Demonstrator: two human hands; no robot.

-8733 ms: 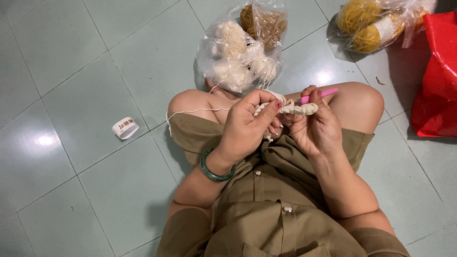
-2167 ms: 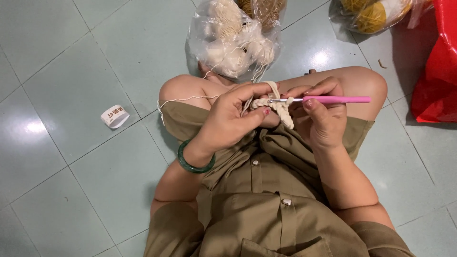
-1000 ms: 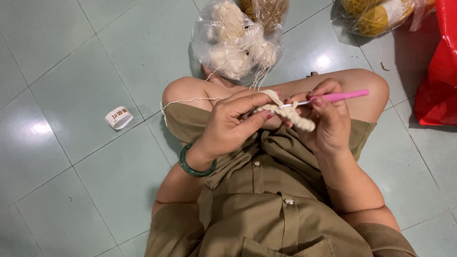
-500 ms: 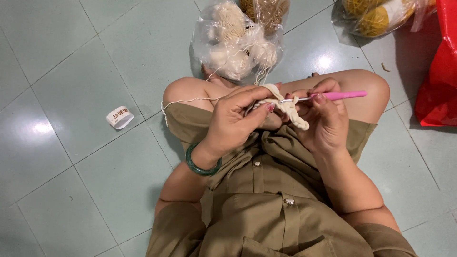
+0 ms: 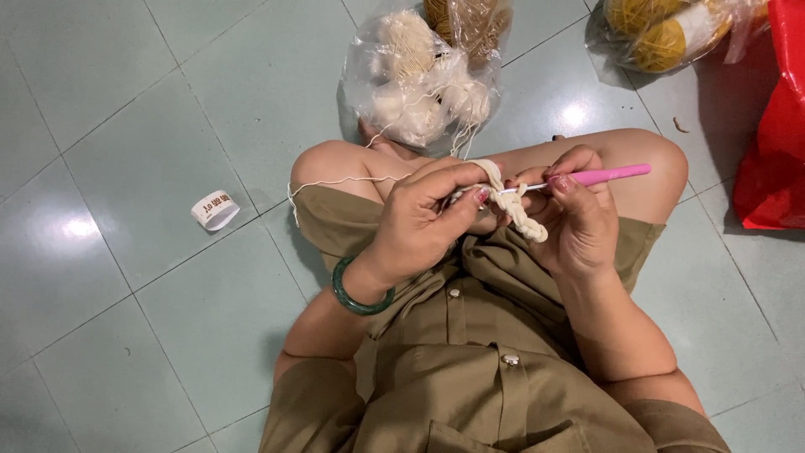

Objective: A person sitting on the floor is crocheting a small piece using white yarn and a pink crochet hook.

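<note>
Head view, looking down at a person who sat cross-legged on a pale green tiled floor point(image 5: 151, 151) in olive button-front clothing.

The left hand point(image 5: 423, 222) was closed around a short cream crocheted strip point(image 5: 520, 216), pinching it between thumb and fingers, with the working yarn looped over the index finger. A dark green bangle point(image 5: 360, 294) circled that wrist. The right hand point(image 5: 579, 222) was clamped on a pink-handled crochet hook point(image 5: 599, 176), gripped near its metal shaft, the handle pointing toward 3 o'clock. The hook's tip met the top of the strip just between the 2 hands, above the lap.

A thin cream yarn strand point(image 5: 344, 180) ran from the left hand toward 9 o'clock across the knee, then up toward 12 o'clock into a clear plastic bag of cream yarn balls point(image 5: 419, 84) that lay on the floor just beyond the knees. A second bag with yellow yarn point(image 5: 662, 38) sat at 1 o'clock, well apart from the hands. A red bag point(image 5: 776, 143) stood at 3 o'clock by the frame edge. A small white paper band point(image 5: 215, 210) lay on the floor at 9 o'clock, apart from the knee.

Judging by the strip, only a short, narrow length had been worked; it hung briefly below the hook. The cream balls in the bag looked largely full, so most of the crocheting seemed left to do.
</note>
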